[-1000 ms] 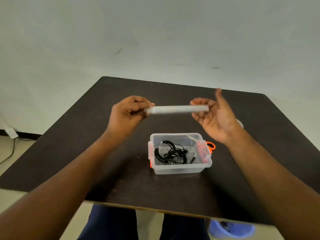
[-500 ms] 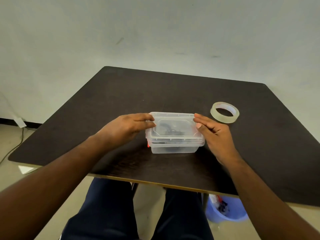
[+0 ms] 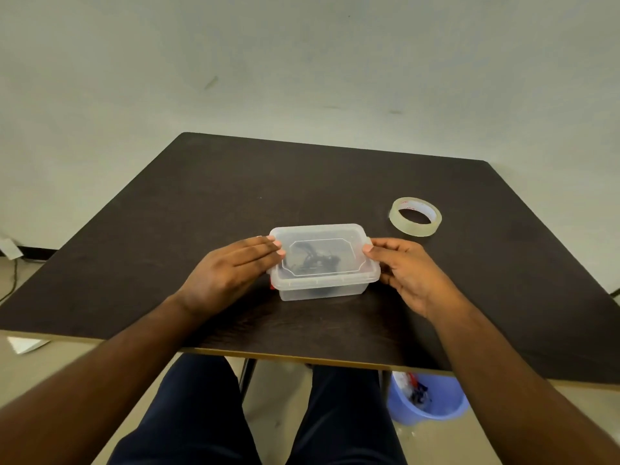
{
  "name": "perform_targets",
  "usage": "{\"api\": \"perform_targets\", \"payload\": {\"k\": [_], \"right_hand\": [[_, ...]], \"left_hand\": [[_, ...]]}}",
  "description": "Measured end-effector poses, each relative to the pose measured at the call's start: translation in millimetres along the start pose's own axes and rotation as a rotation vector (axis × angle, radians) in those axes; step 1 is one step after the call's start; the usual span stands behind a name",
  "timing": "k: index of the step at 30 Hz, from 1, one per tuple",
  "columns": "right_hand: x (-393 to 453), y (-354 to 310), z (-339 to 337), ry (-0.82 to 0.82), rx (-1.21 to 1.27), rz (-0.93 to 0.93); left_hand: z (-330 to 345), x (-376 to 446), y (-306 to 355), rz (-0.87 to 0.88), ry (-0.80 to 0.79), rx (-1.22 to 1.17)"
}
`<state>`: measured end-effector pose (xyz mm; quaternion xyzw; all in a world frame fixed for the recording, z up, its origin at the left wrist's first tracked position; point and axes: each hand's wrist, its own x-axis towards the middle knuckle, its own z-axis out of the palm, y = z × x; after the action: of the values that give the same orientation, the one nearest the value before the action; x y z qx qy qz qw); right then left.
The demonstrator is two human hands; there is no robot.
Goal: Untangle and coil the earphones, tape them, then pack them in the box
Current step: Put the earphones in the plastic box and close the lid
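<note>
Earphones [image 3: 317, 260] lie as a dark coil inside the clear plastic box [image 3: 322, 292], seen only dimly through the lid [image 3: 320, 250], so whether tape binds them cannot be told. The box sits near the middle of the dark tabletop [image 3: 235, 182], with the lid resting flat across its top. A red latch [image 3: 272, 286] peeks out at the box's left end.

The left hand [image 3: 228, 273] lies flat with its fingers [image 3: 268, 251] straight and close together, their tips pressing the lid's left edge. The right hand [image 3: 407, 270] is loosely curled, its fingers [image 3: 372, 247] touching the lid's right end; neither hand is closed around anything.

A roll of clear tape [image 3: 415, 216] rests on the tabletop beyond the right hand, apart from the box. A blue bin [image 3: 429, 402] stands on the floor below.

Half a second ago the hands were already at the lid's ends; a second ago they held the lid in the air above the open box.
</note>
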<state>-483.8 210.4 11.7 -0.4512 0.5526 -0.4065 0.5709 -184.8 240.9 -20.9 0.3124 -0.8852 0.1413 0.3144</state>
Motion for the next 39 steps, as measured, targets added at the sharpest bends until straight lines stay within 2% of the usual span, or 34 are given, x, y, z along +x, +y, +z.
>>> {"api": "perform_targets", "payload": {"k": [2, 4, 7, 9, 10, 12, 13, 17, 21, 22, 24, 26, 27, 31, 33, 35, 39], "right_hand": [[0.8, -3.2, -1.2, -0.01, -0.031, 0.021], [2.0, -7.4, -2.4, -0.038, -0.077, 0.045], [4.2, -12.8, -4.1, -0.074, -0.172, 0.079], [5.4, -15.9, -3.8, -0.081, -0.221, 0.111], [6.3, -17.2, -3.2, -0.078, -0.233, 0.127], [7.6, -18.6, -3.2, -0.075, -0.248, 0.155], [8.0, -19.4, -3.5, -0.077, -0.251, 0.168], [8.2, -25.6, -3.8, -0.078, -0.297, 0.194], [8.7, -33.4, 3.0, 0.03, -0.365, 0.121], [8.5, -34.6, 6.3, 0.062, -0.438, 0.085], [8.1, -35.3, 13.3, 0.139, -0.631, 0.004], [7.8, -33.6, 19.8, 0.213, -0.839, -0.079], [6.9, -32.4, 22.6, 0.243, -0.933, -0.113], [-0.6, -24.8, 30.6, 0.297, -1.087, -0.143], [-1.1, -20.0, 32.6, 0.297, -1.053, -0.154], [2.6, -20.6, 29.7, 0.295, -0.842, -0.191], [24.9, -47.8, 5.2, 0.401, -0.606, -0.381]], "left_hand": [[0.8, -1.2, 0.1, -0.088, -0.026, -0.064], [-0.5, -4.2, 3.7, -0.313, -0.006, -0.282], [-4.7, 3.8, 11.7, -0.702, 0.164, -0.695], [-5.3, 15.0, 10.5, -0.878, 0.213, -0.806], [-5.5, 20.1, 6.5, -0.988, 0.157, -0.848], [-4.3, 25.8, -5.1, -1.204, -0.059, -0.954], [-3.5, 27.0, -11.4, -1.258, -0.152, -1.002], [-9.8, 37.6, -25.5, -1.317, -0.332, -1.085], [-15.8, 48.9, -22.3, -1.315, -0.415, -1.035], [-16.3, 52.2, -17.4, -1.27, -0.408, -0.946], [-15.2, 60.8, -7.9, -1.102, -0.411, -0.612], [-11.8, 71.7, 1.3, -0.947, -0.474, -0.22], [-10.1, 76.5, 6.5, -0.927, -0.514, -0.102], [-3.2, 81.9, 20.5, -0.898, -0.589, 0.116], [-4.4, 82.1, 22.0, -0.922, -0.547, 0.116], [-5.1, 89.1, 18.8, -0.947, -0.502, 0.101], [-0.8, 130.9, 9.2, -0.864, -0.444, 0.146]]}}
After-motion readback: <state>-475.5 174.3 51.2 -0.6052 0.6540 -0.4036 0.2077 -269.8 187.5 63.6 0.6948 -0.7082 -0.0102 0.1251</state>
